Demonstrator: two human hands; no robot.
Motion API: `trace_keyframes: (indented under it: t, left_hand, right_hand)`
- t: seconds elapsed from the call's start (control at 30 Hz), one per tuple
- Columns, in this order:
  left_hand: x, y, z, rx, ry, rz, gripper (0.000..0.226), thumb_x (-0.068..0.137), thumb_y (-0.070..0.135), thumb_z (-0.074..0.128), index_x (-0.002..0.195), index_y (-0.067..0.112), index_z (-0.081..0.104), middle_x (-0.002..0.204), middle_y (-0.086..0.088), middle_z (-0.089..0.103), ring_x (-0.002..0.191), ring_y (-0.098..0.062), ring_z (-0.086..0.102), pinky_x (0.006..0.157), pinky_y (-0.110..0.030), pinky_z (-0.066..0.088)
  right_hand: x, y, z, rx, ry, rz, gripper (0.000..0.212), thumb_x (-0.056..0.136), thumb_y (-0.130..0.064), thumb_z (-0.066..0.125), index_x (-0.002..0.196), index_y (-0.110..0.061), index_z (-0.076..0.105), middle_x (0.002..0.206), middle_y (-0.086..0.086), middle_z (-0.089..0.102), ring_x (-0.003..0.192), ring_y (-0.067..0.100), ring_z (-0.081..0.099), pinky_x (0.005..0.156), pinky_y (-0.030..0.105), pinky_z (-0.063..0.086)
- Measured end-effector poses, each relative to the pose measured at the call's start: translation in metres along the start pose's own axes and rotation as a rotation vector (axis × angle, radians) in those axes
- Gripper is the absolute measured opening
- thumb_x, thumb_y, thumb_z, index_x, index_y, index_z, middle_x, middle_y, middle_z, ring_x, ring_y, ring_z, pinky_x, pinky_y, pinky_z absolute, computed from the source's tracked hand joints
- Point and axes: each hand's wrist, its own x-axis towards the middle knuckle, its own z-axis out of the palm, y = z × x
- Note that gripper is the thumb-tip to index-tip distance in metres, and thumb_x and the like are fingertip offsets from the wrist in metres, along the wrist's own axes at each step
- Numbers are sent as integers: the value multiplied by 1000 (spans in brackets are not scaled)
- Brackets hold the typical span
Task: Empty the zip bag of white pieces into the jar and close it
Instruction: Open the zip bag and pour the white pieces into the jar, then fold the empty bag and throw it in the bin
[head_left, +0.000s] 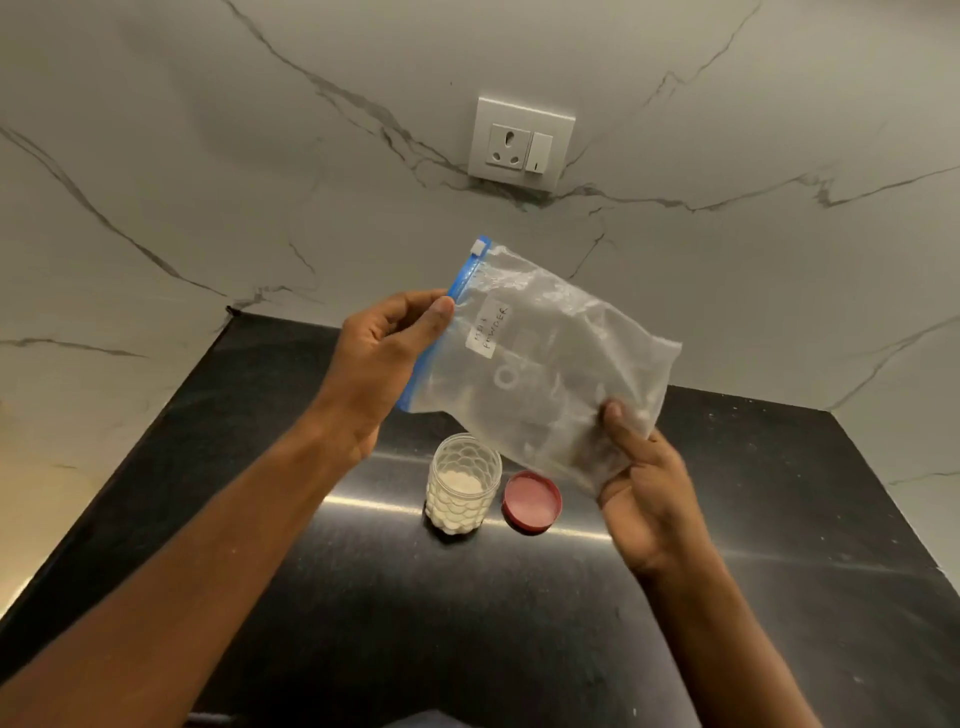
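Note:
I hold a clear zip bag (545, 364) with a blue zip strip and a white handwritten label, lifted above the counter and tilted. My left hand (384, 358) pinches its blue zip edge. My right hand (644, 488) grips its lower corner. The bag looks nearly empty, with only faint white traces inside. Below it a clear textured jar (462, 486) stands upright and uncapped on the black counter (363, 623), about half full of white pieces. Its red lid (531, 502) lies flat just right of the jar.
The black counter ends at a marble wall with a white socket and switch plate (521, 143) behind the bag. Marble side walls close in on the left and right.

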Motion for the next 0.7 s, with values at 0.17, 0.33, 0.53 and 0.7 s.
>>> trace_keyframes:
  t: [0.17,0.33,0.53,0.7]
  left_hand:
    - [11,12,-14,85,-6,-70,30,89,18,82,118,22,77,111,-2,81,100,-22,79,77,-29,65]
    - [12,25,-38,218,-109,-1,28,84,8,83,108,23,80,101,0,84,94,-19,81,76,-24,64]
    - [7,45,-62,271,-313,-12,28,76,10,82,99,26,85,99,5,84,91,-12,81,71,-17,62]
    - [7,55,-80,365,-394,-37,27,72,20,82,94,35,86,99,8,84,93,-11,80,70,-18,63]
  right_hand:
    - [-12,42,16,28,-8,114,48,83,-17,78,130,-14,66,126,12,76,113,31,74,94,59,59]
    - [-18,56,19,-183,114,-17,64,75,-23,88,133,-22,60,126,8,74,109,27,76,92,51,62]
    - [-5,20,56,-576,97,-551,54,79,-45,84,128,-33,66,125,-8,71,116,6,67,83,17,57]
    - [8,8,102,-556,-153,-558,14,98,-16,72,109,-9,78,97,-3,79,95,18,75,82,42,62]
